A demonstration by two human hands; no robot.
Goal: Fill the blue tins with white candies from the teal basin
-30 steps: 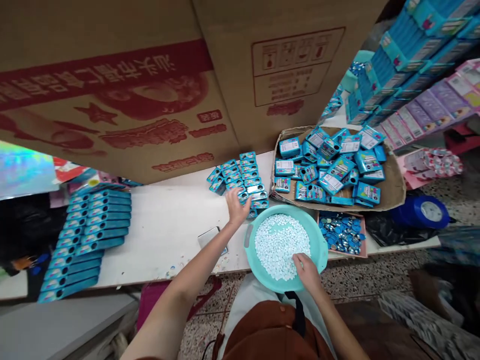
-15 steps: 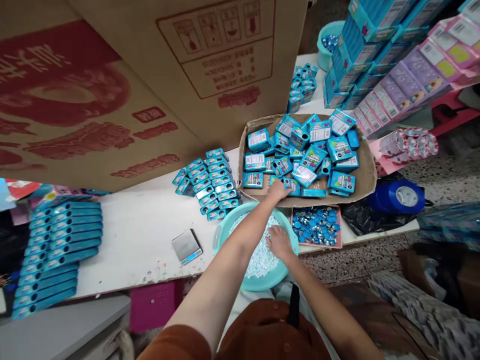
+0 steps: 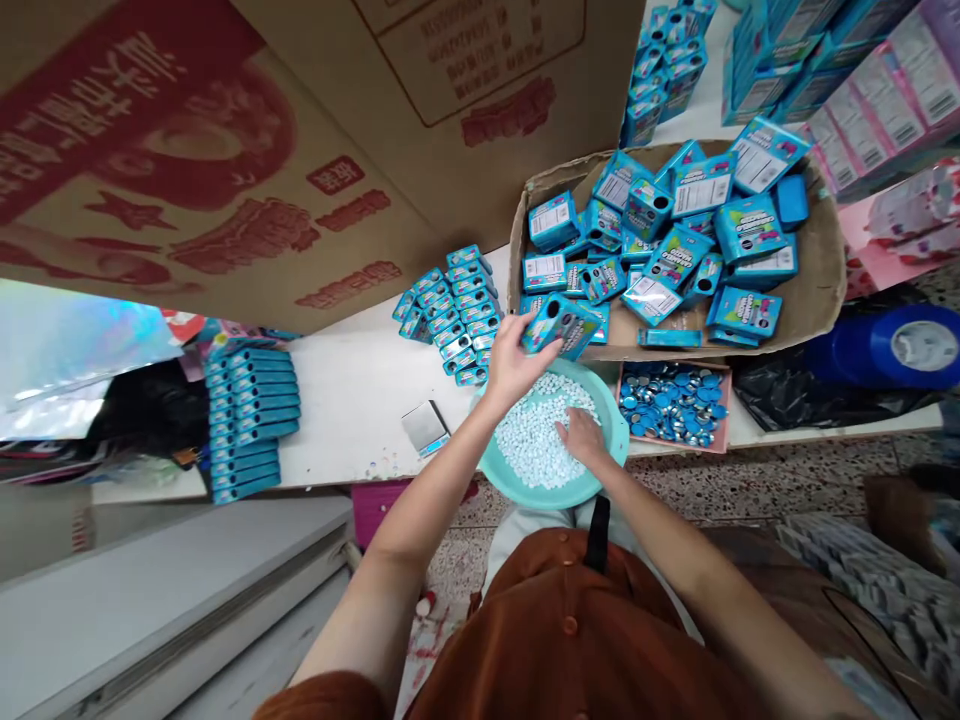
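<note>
I see the left hand (image 3: 514, 362) raised over the far edge of the teal basin (image 3: 556, 496), its grip closed around a small blue box (image 3: 561, 322). That box hangs just at the near rim of the cardboard tray (image 3: 821, 290), which is heaped with more blue boxes (image 3: 746, 232) lying at all angles. The right hand (image 3: 583, 440) rests palm down inside the basin on the white tablets (image 3: 529, 440); its fingers are buried among them, so I cannot tell whether that grip holds anything. The basin sits at the front edge of the white worktop (image 3: 352, 400). Just right of it lies a pink tray (image 3: 726, 410) of blue round caps (image 3: 671, 405). Left of the left hand, rows of small blue tins (image 3: 450, 312) stand packed together, and a small scale (image 3: 424, 428) lies near the basin.
</note>
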